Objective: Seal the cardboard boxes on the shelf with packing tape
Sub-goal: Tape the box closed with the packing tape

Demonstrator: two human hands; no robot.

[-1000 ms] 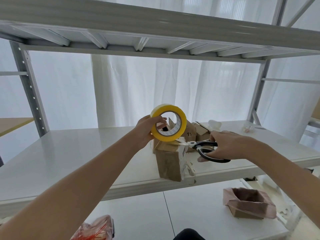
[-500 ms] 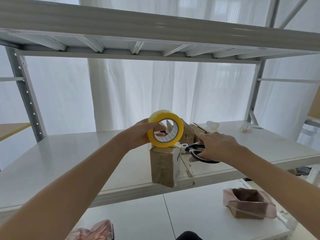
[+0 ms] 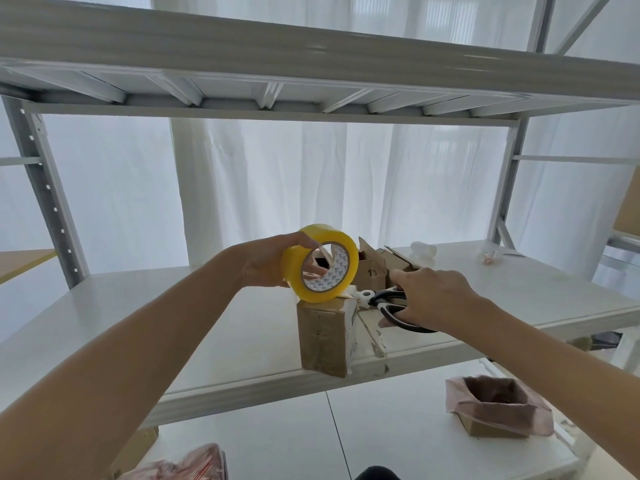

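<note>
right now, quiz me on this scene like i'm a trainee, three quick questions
1. True or false: the left hand holds the scissors.
2. The tape is: a) lying flat; b) held on edge at the top of the front box; c) out of view.
3. Which number is written on the box behind?
Key: 1 false, the right hand holds them. 2 b. 3 13.
</note>
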